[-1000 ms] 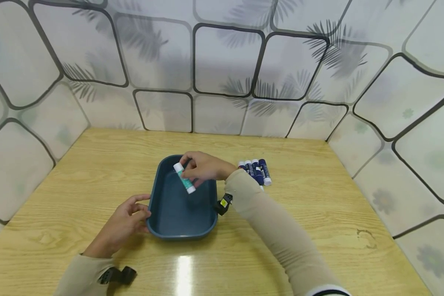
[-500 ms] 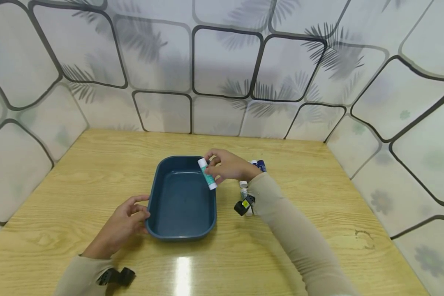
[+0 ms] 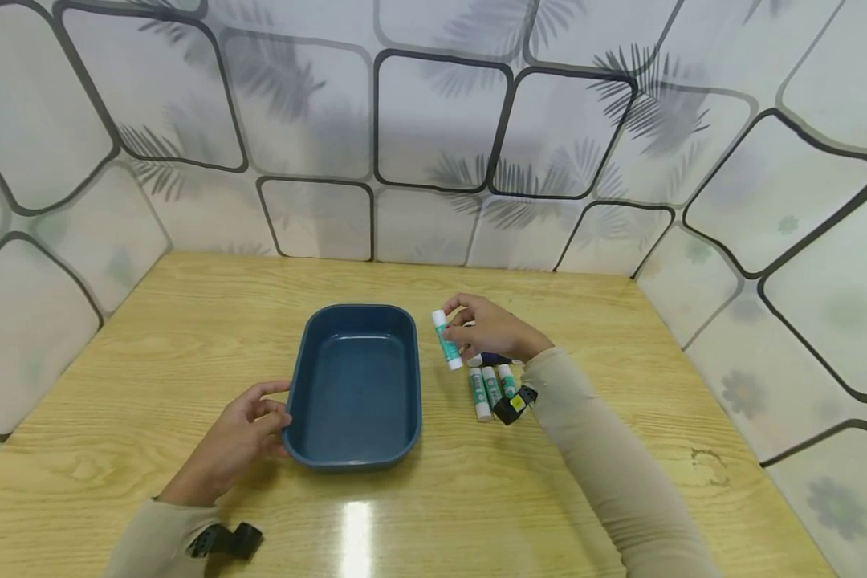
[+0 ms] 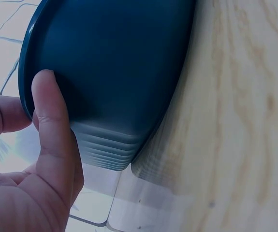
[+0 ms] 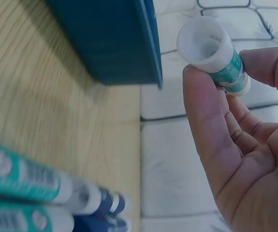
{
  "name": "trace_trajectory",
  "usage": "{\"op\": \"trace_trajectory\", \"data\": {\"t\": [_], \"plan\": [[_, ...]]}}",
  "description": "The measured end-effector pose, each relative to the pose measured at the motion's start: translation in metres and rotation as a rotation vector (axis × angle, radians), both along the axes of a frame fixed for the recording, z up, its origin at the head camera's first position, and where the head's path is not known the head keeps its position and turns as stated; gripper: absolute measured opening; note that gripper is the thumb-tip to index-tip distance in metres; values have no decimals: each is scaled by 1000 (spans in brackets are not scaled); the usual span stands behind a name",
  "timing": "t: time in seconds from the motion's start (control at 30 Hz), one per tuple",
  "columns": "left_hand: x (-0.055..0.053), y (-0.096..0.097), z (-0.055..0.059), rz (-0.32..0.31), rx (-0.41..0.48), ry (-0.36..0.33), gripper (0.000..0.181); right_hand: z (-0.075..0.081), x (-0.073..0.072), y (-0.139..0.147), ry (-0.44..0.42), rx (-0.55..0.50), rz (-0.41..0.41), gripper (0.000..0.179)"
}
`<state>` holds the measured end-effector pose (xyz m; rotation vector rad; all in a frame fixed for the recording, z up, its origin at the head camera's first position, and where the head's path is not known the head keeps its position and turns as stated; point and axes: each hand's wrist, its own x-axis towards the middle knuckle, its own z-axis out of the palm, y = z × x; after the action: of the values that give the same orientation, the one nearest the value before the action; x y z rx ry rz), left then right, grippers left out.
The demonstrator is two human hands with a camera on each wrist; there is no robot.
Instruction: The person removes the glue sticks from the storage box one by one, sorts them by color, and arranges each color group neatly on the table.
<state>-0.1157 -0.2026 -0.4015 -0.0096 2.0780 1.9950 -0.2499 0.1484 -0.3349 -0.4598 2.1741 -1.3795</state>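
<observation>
In the head view my right hand (image 3: 502, 329) pinches a white and teal glue stick (image 3: 448, 341), tilted in the air just right of the blue bin (image 3: 361, 393). The right wrist view shows the stick's hollow white end (image 5: 204, 46) between fingers and thumb. My left hand (image 3: 238, 437) holds the bin's left rim; in the left wrist view one finger (image 4: 51, 116) lies along the outer wall and another digit reaches the rim. The bin's inside is bare.
Several teal glue sticks (image 3: 480, 395) lie side by side on the wooden table (image 3: 209, 321), right of the bin. Behind them are dark blue sticks (image 3: 494, 359), mostly hidden by my right hand and forearm. Patterned walls (image 3: 433, 225) edge the table.
My right hand has carried the glue stick from over the bin to the right, past its rim. The teal sticks on the table have come into sight. My left hand stays at the rim.
</observation>
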Motion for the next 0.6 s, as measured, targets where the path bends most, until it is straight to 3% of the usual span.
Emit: {"op": "trace_trajectory", "data": {"t": [0.2,0.6], "plan": [[5,-2,-1,-1,-4,-23,50,-11,0,17,-29,-2,-18,35],[-2,1,1,-4,4,-13,50,-19,4,61,11,25,-142,36]]}}
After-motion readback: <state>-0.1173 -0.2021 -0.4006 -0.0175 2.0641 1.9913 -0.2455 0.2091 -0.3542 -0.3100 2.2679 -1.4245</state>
